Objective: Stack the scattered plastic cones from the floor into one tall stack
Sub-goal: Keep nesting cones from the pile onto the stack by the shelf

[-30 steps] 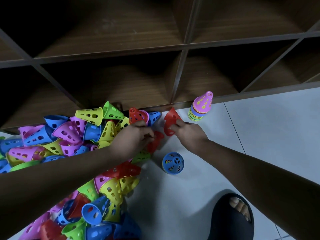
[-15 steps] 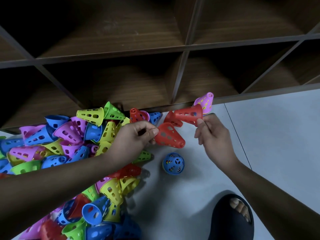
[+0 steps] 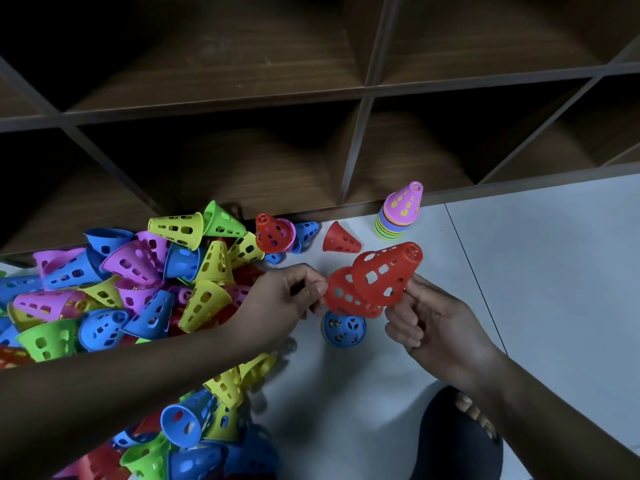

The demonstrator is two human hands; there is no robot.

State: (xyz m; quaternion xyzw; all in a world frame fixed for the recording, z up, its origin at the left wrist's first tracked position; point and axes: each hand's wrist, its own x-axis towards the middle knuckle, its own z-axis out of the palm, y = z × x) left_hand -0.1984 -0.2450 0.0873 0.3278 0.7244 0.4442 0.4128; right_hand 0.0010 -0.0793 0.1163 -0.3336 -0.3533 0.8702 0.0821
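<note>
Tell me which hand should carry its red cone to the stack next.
Right: the right hand holds its red perforated plastic cone nearest the pink-topped stack of plastic cones; the left hand would likely have to reach across it.

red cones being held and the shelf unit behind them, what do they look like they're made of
The red cones look like thin moulded plastic: even colour, a slight sheen and clean cut-out holes. The shelf unit looks like wood or wood-look laminate board with a matte finish. Brown grain streaks show, but real wood versus printed veneer cannot be told.
</note>
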